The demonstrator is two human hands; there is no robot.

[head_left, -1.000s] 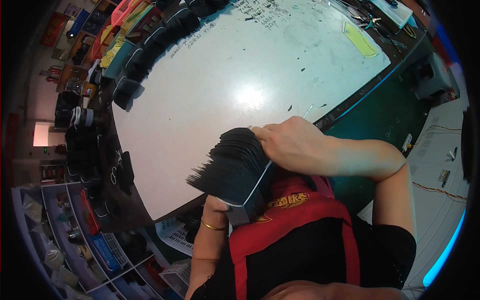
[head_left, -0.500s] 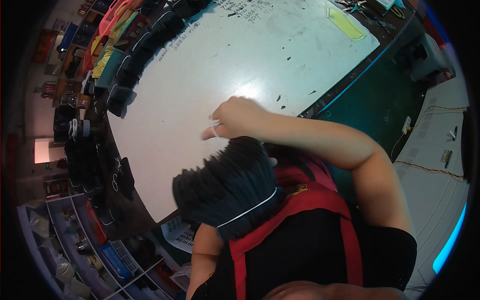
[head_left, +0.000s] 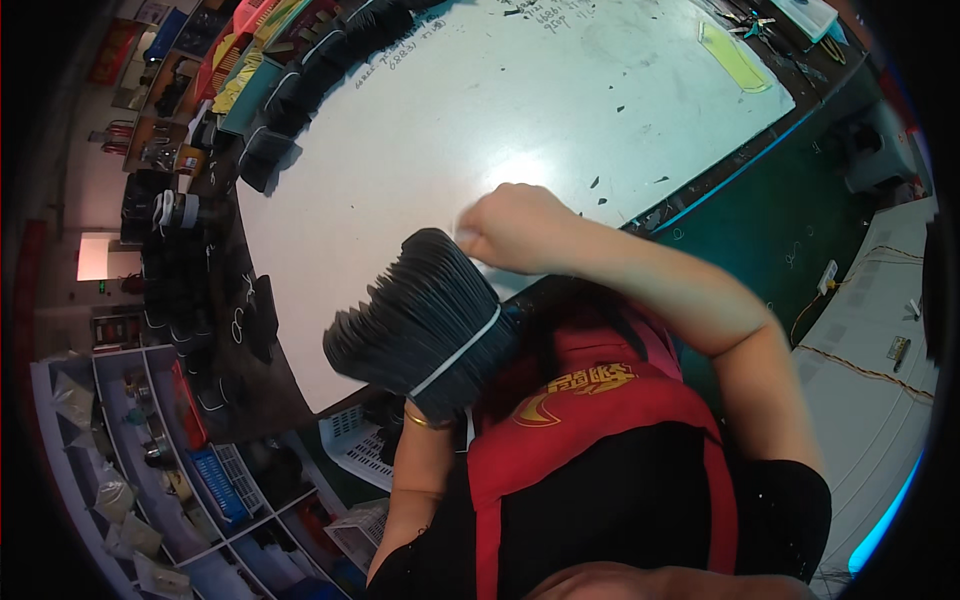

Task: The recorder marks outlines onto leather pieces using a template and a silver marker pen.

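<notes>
A thick bundle of flat black pieces [head_left: 410,310] is held up in front of my red apron. Its upper edges fan apart, and a white elastic band [head_left: 457,350] wraps its lower part. My left hand [head_left: 418,408] supports it from below and behind; the bundle hides its fingers, and only the wrist area with a gold bangle shows. My right hand [head_left: 505,228] is closed beside the bundle's upper right corner, over the table. A blurred whitish trace shows at its fingertips, where a second white elastic band looped the fingers earlier.
The white-topped table [head_left: 370,240] carries small black scraps and a yellow-green strip [head_left: 735,60]. Black bundles [head_left: 290,100] line its far left edge. Pliers [head_left: 755,28] lie at the far right. A white basket [head_left: 352,447] and a compartment shelf [head_left: 150,440] stand at lower left.
The bundle has tilted and moved slightly left and up, baring more of the apron and my left wrist. My right hand has shifted right, its fingers now curled closer together.
</notes>
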